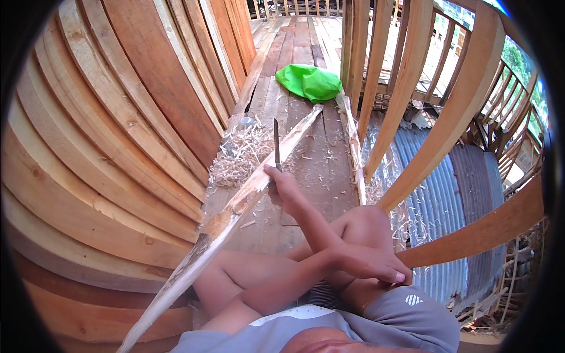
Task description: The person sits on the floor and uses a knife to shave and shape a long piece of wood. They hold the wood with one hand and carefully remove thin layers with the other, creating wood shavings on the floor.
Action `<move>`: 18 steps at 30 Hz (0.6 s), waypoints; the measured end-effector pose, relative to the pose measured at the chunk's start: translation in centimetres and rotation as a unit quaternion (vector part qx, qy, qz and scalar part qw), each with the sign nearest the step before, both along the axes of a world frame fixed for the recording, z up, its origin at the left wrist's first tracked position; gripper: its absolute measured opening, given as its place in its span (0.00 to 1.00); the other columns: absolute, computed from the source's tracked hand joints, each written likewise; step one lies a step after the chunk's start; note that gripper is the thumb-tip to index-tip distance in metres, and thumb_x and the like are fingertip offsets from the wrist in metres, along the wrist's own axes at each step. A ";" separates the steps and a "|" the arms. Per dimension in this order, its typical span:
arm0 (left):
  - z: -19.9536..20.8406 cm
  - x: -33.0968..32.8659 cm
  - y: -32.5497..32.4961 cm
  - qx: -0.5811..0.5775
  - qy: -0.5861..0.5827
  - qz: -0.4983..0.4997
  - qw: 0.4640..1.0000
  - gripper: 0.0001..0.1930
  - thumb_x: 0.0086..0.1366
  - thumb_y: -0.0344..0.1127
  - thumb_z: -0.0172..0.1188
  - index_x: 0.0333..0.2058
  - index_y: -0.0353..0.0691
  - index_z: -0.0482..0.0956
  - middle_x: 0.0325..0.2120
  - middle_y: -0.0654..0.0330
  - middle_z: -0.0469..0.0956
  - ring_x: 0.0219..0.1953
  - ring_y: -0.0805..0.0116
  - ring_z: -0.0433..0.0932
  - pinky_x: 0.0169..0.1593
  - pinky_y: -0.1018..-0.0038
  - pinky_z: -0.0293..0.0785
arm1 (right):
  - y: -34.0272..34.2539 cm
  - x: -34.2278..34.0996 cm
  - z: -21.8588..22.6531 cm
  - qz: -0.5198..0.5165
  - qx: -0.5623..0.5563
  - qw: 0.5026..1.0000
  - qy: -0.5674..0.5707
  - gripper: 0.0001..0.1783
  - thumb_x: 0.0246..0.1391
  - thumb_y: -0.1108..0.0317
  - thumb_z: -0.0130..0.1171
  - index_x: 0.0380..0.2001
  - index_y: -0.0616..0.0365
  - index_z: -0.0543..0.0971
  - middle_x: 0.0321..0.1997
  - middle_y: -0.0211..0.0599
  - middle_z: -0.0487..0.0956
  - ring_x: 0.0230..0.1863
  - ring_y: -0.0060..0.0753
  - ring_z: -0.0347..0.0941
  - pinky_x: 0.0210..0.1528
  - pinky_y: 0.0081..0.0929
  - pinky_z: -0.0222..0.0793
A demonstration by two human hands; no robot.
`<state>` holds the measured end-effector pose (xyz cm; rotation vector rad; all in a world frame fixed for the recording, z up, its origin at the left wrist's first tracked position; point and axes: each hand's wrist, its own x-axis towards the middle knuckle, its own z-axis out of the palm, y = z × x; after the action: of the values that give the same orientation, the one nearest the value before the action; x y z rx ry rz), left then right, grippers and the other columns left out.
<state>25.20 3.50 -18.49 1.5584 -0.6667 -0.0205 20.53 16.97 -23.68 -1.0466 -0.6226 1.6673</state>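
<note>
My right hand [284,187] is closed around a knife [276,143], its long narrow blade pointing up and away from me. The hand rests at the side of a long, partly peeled wooden pole [235,209], pale where the bark is off and darker in patches. That pole slants from the lower left, over my crossed legs, to the far middle of the floor. Across my right forearm lies my left arm, and my left hand [371,263] sits low at the right near my knee. Its fingers are curled, and whatever they grip is hidden.
Curly wood shavings [241,153] heap on the plank floor [306,188] beside the left board wall [118,112]. A bright green cloth or bag [309,82] lies ahead. Wooden slats [406,76] stand along the right side, with corrugated metal sheets [435,206] below.
</note>
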 end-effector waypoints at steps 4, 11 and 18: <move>-0.1 0.1 -0.7 -0.013 -0.003 0.003 1.000 0.23 0.73 0.51 0.41 0.46 0.33 0.70 0.41 0.54 0.73 0.47 0.66 0.69 0.54 0.69 0.63 | 0.0 0.9 -0.3 -0.010 -0.004 1.000 0.008 0.24 0.59 0.53 0.61 0.16 0.43 0.61 0.11 0.17 0.55 0.08 0.15 0.45 0.12 0.23 0.36; 1.5 0.1 -1.5 0.028 0.038 0.065 0.997 0.20 0.72 0.49 0.45 0.46 0.35 0.69 0.41 0.54 0.74 0.46 0.66 0.71 0.52 0.69 0.65 | 0.2 1.6 -0.9 -0.019 0.000 1.000 -0.002 0.24 0.59 0.52 0.61 0.16 0.43 0.61 0.11 0.16 0.55 0.08 0.14 0.45 0.12 0.23 0.35; 3.6 -7.9 2.9 0.210 0.161 0.036 0.964 0.07 0.60 0.32 0.62 0.35 0.38 0.77 0.28 0.61 0.78 0.30 0.68 0.76 0.36 0.69 0.70 | 0.1 2.4 -0.6 -0.024 0.004 1.000 -0.011 0.25 0.58 0.51 0.62 0.16 0.42 0.61 0.11 0.15 0.55 0.08 0.14 0.45 0.12 0.23 0.35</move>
<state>17.35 6.35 -14.85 1.9300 -0.3589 -0.3735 22.94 17.06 -24.27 -1.0667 -0.6140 1.6129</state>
